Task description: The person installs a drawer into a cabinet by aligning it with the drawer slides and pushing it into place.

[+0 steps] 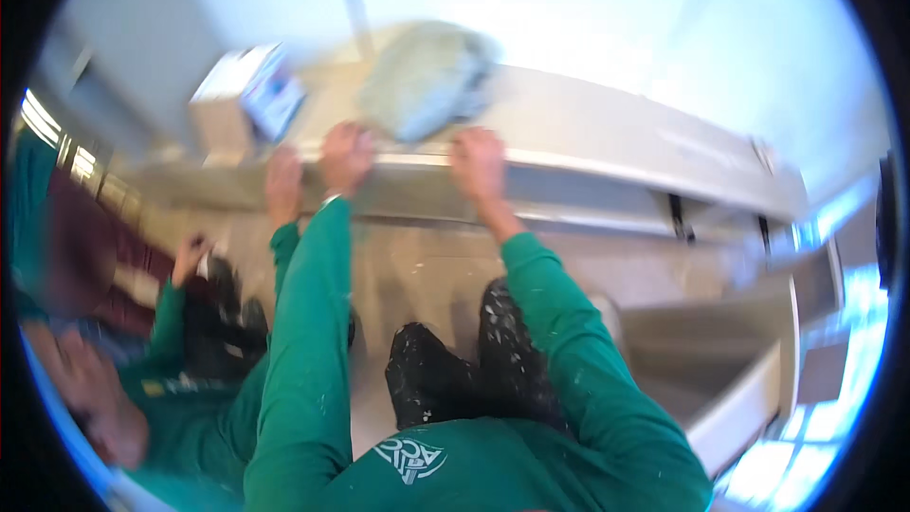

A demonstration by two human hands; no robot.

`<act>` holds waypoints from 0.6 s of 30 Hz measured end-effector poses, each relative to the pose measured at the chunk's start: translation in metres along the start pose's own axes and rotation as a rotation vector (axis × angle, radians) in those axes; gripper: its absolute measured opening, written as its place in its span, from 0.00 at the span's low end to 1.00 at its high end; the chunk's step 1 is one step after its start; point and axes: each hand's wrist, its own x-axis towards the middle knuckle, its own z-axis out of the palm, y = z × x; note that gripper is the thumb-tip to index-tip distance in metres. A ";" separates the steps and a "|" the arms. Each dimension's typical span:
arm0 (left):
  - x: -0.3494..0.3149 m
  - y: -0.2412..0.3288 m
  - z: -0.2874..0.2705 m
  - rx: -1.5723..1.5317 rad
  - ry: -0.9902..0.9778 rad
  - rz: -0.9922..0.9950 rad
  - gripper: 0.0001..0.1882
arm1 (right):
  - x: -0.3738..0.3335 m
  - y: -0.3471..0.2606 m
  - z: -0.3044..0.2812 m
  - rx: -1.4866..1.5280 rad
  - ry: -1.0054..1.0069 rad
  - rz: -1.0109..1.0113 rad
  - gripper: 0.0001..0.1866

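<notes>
A long pale wooden bench [607, 133] runs along the wall in front of me. My left hand [347, 159] is on its front edge, fingers curled over the top. My right hand [480, 166] grips the same edge further right. Between and just beyond my hands lies a crumpled grey-green cloth or bag [422, 81], blurred. To its left on the bench stands a cardboard box [227, 109] with a white and blue printed side. Another person's hand [283, 188] touches the edge close to my left hand.
At my left, a person in a green top [190, 427] leans close, and another hand [192, 258] shows beyond. A pale open wooden box or drawer [749, 398] stands on the floor at right. Dark brackets [679, 216] sit under the bench.
</notes>
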 end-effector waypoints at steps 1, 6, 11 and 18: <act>0.000 0.016 -0.003 -0.042 -0.079 -0.077 0.14 | -0.008 -0.003 -0.013 0.116 0.075 0.089 0.08; -0.052 0.099 -0.025 0.013 0.142 -0.212 0.15 | -0.095 -0.077 -0.127 0.439 0.172 0.451 0.06; -0.114 0.218 -0.045 -0.553 -0.083 -0.121 0.13 | -0.185 -0.137 -0.214 0.626 -0.108 0.578 0.05; -0.027 0.389 -0.098 -1.120 -0.553 0.119 0.15 | -0.172 -0.195 -0.410 0.431 0.146 0.243 0.11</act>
